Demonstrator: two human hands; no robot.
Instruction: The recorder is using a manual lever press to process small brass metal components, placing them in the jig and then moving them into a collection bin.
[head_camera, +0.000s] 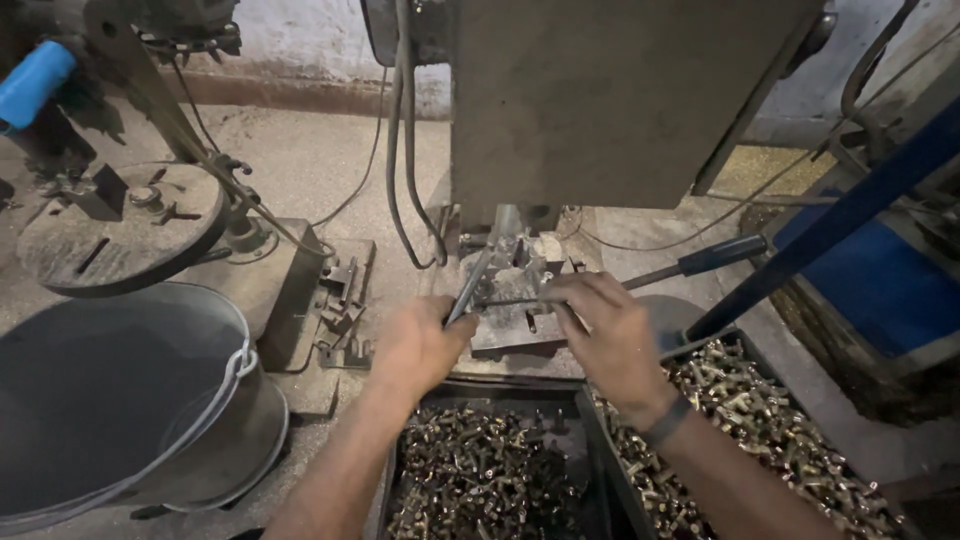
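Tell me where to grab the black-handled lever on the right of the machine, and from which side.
Grip the black sleeve at the lever's free end, coming from the right and slightly above. The black-handled lever slopes up to the right, and its bare inner end runs behind the right hand near the fixture block. The blue bar crosses just beyond the sleeve, so room there looks tight.

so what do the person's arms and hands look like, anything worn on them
Both forearms are bare, with no sleeves in view and no gloves. The right hand has a dark band around its wrist. The left hand and its wrist carry nothing. No rings can be made out.
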